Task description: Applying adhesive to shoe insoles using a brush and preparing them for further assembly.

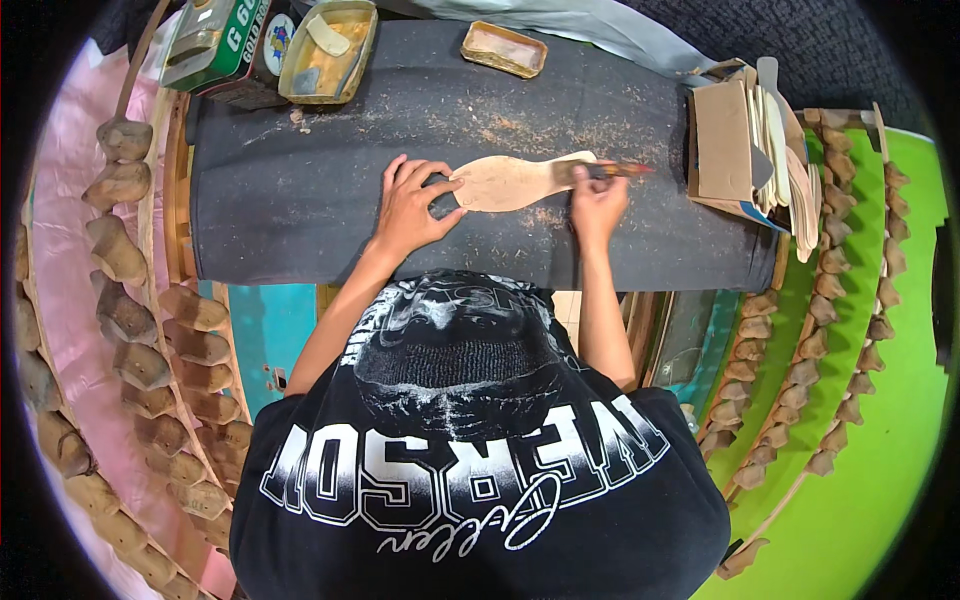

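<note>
A tan shoe insole lies flat across the dark cloth, its wider end to the left. My left hand grips that end, thumb on the near edge and fingertips on the far edge. Closed round a slim dark tool with reddish-orange parts is my right hand, at the insole's narrow end. Motion smears this slim dark tool, so its exact kind cannot be made out. A paler edge shows along the insole's far right end, partly covered by the right hand.
Shavings litter the dark cloth. Along the back stand a green can, a tray with scraps and a small shallow box. A cardboard box of sole-shaped pieces sits right. Racks of wooden shoe lasts flank both sides.
</note>
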The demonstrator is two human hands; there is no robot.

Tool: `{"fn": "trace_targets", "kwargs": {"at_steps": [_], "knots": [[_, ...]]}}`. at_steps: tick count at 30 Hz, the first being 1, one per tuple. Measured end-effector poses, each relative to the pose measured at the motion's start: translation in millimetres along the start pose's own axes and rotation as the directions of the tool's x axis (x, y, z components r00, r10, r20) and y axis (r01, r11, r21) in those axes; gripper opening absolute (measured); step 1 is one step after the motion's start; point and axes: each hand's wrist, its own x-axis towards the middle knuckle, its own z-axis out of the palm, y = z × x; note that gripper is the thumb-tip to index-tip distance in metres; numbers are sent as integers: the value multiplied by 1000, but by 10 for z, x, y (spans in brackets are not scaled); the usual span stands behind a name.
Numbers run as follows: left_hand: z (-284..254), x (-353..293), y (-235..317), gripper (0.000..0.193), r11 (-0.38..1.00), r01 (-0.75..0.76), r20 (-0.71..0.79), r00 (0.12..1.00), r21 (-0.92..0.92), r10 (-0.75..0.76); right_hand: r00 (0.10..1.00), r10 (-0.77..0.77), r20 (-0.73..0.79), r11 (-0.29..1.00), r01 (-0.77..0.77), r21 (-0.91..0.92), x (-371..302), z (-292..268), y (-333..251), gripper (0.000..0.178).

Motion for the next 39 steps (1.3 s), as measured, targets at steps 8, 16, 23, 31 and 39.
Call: {"fn": "trace_targets", "kwargs": {"at_steps": [8,16,23,31,39], "knots": [[3,40,18,45,1000,-6,-8,1000,22,6,997,16,-78,987,-3,162,321,-241,143,37],[3,48,62,48,997,-11,29,1000,70,9,994,28,-105,985,-9,175,304,-102,107,35],[8,28,11,47,997,-35,61,998,70,31,997,-79,6,995,79,-55,324,-136,52,38],[20,7,-23,47,999,-15,58,998,35,13,980,-130,149,988,141,-66,170,-11,-36,37],[24,0,-32,49,1000,3,54,999,12,-3,993,-71,96,995,77,-62,35,91,-143,38]]}}
